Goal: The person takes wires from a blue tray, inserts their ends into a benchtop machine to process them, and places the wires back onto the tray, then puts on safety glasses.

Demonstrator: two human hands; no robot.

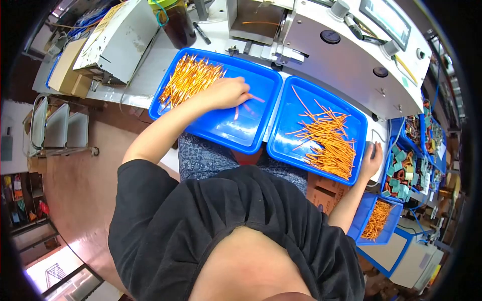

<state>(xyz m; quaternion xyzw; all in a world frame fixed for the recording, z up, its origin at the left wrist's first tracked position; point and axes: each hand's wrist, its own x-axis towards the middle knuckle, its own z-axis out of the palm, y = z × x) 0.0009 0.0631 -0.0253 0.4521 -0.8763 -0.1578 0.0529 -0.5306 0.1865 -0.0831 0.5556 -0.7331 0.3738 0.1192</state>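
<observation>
1. Above the middle of the left tray (228,131), left hand (232,93) with fingers curled narrow, fingertips turned towards the right edge; cannot tell, for blur, whether pinching anything.
2. Just beside those fingertips, a few blurred orange-pink strips (237,114): one with long axis towards the tray's right edge, another towards the near edge. Cannot tell whether held or lying.
3. Leftward from the same hand, into the far-left corner, a dense heap of orange pieces (193,75), many slanting from near left to far right. Left hand much nearer than right.
4. In the right tray (287,131), loose orange wires (334,145) heaped against the right edge and near-right corner, long axes mixed, strays towards the far-left corner.
5. Just outside that right edge, right hand (371,161) at a dark object (370,150); cannot tell whether gripping or resting.
6. Underneath, smooth, glossy blue plastic with raised rims, set on a pale bench (160,66). Close behind the far edges, a machine (321,55).
</observation>
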